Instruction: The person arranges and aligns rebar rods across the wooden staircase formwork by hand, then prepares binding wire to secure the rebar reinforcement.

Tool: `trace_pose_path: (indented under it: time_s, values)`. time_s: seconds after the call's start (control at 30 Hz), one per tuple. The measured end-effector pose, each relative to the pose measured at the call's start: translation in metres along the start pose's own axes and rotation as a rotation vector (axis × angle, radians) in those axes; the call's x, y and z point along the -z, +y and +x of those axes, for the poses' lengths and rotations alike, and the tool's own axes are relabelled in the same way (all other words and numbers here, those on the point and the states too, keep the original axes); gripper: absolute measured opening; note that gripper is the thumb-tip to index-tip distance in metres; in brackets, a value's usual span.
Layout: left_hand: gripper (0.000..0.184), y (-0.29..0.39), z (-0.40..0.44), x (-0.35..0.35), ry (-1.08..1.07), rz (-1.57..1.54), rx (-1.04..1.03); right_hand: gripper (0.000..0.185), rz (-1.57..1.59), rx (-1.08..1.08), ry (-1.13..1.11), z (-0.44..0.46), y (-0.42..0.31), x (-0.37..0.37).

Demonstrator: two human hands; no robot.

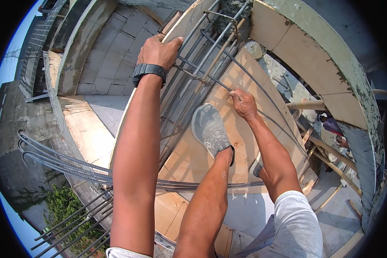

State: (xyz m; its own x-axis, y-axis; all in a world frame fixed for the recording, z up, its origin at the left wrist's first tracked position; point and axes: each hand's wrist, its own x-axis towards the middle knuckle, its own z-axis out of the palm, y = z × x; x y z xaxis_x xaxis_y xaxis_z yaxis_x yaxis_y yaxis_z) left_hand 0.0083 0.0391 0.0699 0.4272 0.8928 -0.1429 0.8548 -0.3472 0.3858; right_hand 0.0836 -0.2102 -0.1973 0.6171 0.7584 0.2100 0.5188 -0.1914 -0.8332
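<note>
Currently, the left hand (159,55) curls over the edge of a wooden panel (192,22), its thumb toward the rebar cage (221,41). Closed round a thin dark bar (221,84), the right hand (244,104) is near that cage; the bar reaches across it. 1 grey shoe (210,131) stands on a plywood sheet (189,163) between the 2 arms, and ribbed bars (180,185) pass behind the left forearm (135,172).

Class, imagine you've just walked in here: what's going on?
A person is working beside a rebar cage. Their left grip rests on the edge of a board alongside it; their right grip is closed around a dark steel bar running out from the cage. One grey shoe stands on plywood.
</note>
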Motion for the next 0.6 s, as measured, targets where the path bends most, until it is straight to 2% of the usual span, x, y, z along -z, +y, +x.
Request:
trace_pose_path:
  time_s: [0.07,0.1,0.13,0.2,0.3,0.43,0.47,0.53,0.6]
  values:
    - [0.060,-0.002,-0.006,-0.006,0.120,0.045,-0.051,0.045,-0.001,-0.007,0.042,-0.012,0.008,0.009]
    - [0.059,-0.003,-0.009,-0.009,0.182,0.068,-0.079,0.046,0.012,-0.132,-0.011,-0.026,0.024,0.022]
    - [0.057,-0.007,-0.014,-0.012,0.246,-0.002,-0.188,0.048,0.027,-0.256,-0.064,-0.040,0.040,0.035]
    - [0.054,-0.012,-0.024,-0.019,0.368,-0.146,-0.401,0.049,0.054,-0.304,-0.072,-0.050,0.046,0.054]
    - [0.054,-0.006,-0.028,-0.019,0.268,-0.009,-0.268,0.049,0.081,-0.313,-0.052,-0.076,0.032,0.044]
    - [0.058,-0.008,-0.027,-0.015,0.296,0.051,-0.409,0.048,0.045,-0.238,0.081,-0.062,0.015,0.028]
    - [0.056,-0.008,-0.028,-0.015,0.215,0.052,-0.315,0.047,0.070,-0.250,0.056,-0.060,0.018,0.029]
    - [0.055,-0.011,-0.027,-0.019,0.257,0.067,-0.336,0.047,0.111,-0.281,0.000,-0.050,0.012,0.037]
    - [0.054,-0.012,-0.028,-0.022,0.256,0.063,-0.348,0.048,0.130,-0.234,0.037,-0.051,0.010,0.030]
